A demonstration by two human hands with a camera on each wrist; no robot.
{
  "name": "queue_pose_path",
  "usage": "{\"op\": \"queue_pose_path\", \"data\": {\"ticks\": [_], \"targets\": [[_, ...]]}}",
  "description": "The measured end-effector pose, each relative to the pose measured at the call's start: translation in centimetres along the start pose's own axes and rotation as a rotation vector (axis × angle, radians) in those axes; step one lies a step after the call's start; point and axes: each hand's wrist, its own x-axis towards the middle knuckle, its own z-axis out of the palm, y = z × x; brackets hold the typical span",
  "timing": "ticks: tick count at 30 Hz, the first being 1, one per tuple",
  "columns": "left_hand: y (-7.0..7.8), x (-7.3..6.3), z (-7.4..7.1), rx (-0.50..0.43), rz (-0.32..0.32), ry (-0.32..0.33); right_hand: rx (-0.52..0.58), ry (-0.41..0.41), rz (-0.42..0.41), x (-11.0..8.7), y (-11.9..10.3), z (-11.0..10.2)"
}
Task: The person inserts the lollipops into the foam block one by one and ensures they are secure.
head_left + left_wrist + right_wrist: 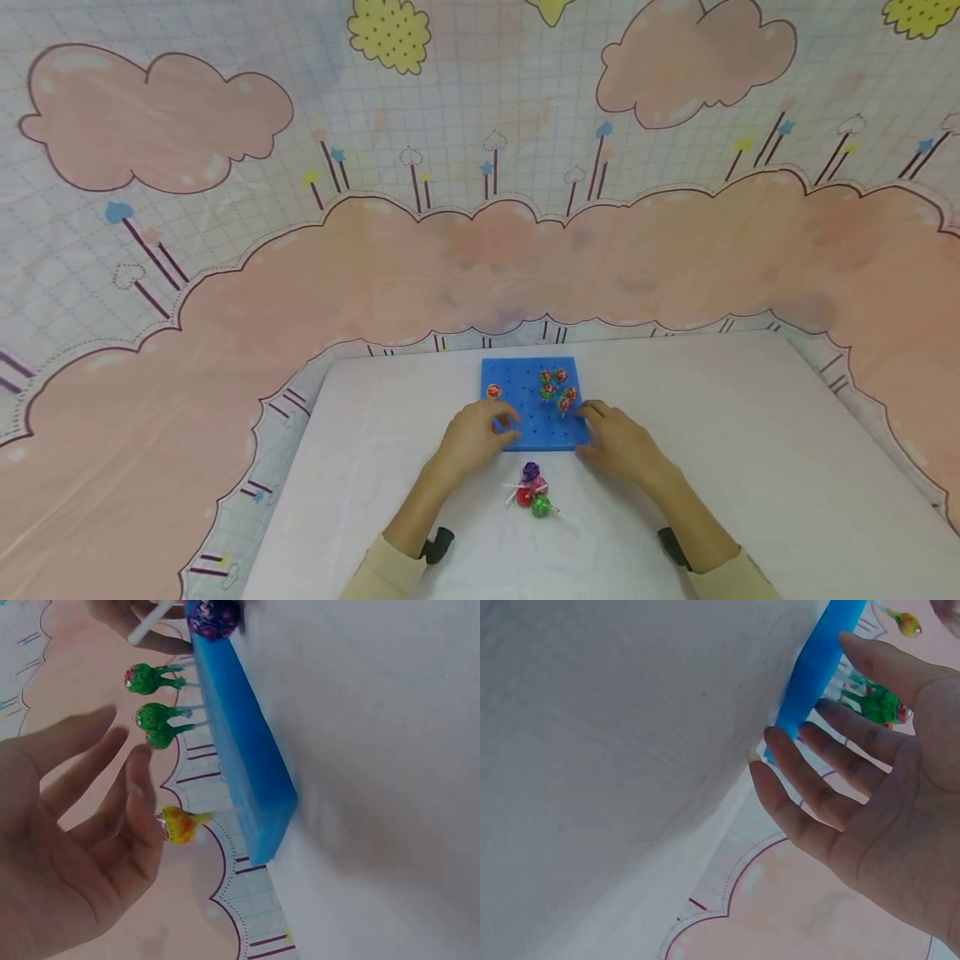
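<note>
Head view: A blue board (528, 433) lies flat on a white counter (375, 433). 5 green-based lollipops (548, 391) stand in its right half; 1 yellow-orange lollipop (492, 391) stands near its left edge. 4 loose lollipops lie in a cluster on the counter in front of the board: 1 purple lollipop (531, 471), 1 pink lollipop (541, 485), 1 red lollipop (524, 497) and 1 green lollipop (541, 507). The left grip (472, 435) is at the board's front left corner, fingers curved, with a moderate gap between thumb and index finger; it holds nothing. The right grip (621, 440) is at the board's right edge and holds nothing. 2 beige sleeves (386, 571) and 2 black wrist fittings (439, 546) are visible. A printed backdrop (480, 258) with pink clouds rises behind the counter.

Left wrist view: The left grip is loosely curled and unloaded. The yellow-orange lollipop is just beside its fingers, stick set in the board. The purple lollipop shows at the top edge.

Right wrist view: The right grip is wide, fingers spaced apart, palm unloaded. Its fingertips are at the board's edge; actual contact cannot be confirmed.
</note>
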Motion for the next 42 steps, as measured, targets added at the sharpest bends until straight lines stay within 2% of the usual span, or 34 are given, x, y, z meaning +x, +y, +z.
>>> {"op": "queue_pose_path", "data": {"ticks": [3,5,13,16,30,42], "targets": [[0.4,-0.1,0.3,0.017,0.025,-0.101,-0.007,0.000,-0.001,0.0,0.0,-0.1],[0.6,-0.2,0.5,0.019,0.027,-0.144,-0.009,-0.004,0.000,0.0,0.1,-0.1],[1.1,-0.3,1.5,0.005,-0.007,-0.223,-0.004,-0.003,-0.017,0.0,0.1,-0.2],[1.2,-0.4,1.9,0.000,-0.013,-0.238,-0.007,0.001,-0.021,0.0,0.1,-0.2],[1.1,-0.5,2.8,0.053,0.031,-0.258,0.004,-0.008,-0.017,0.0,0.0,-0.2],[0.9,-0.6,3.3,0.030,0.034,-0.265,0.003,-0.005,-0.014,0.0,-0.1,-0.1]]}}
